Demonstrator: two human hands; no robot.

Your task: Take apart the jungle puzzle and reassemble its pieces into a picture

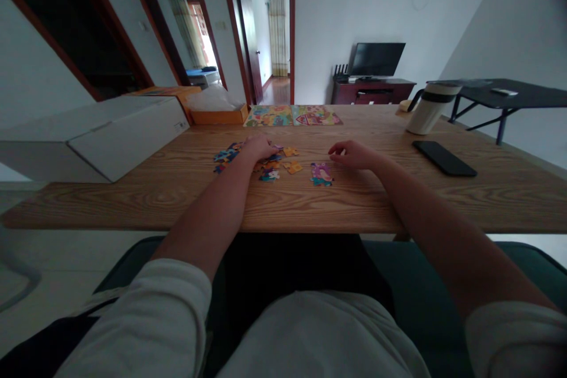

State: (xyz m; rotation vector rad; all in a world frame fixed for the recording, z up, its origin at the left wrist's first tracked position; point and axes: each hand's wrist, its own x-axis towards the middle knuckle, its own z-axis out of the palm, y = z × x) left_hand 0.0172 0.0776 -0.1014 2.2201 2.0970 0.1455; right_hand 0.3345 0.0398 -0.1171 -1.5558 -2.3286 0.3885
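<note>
I have my left grip [257, 149] down on the heap of jigsaw pieces [270, 175] on the bench [186, 201]; I cannot tell whether it grasps one. My right grip [353, 155] is released, fingers loosely curled, just beside a purple puzzle section [322, 174] lying right of the heap. A flat black device [444, 158] lies farther right.

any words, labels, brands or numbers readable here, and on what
None can be read.
Label on the white box: too small and blurred.
Colourful sheets: any lettering too blurred to tell.
Puzzle pieces: any print too small to tell.
</note>
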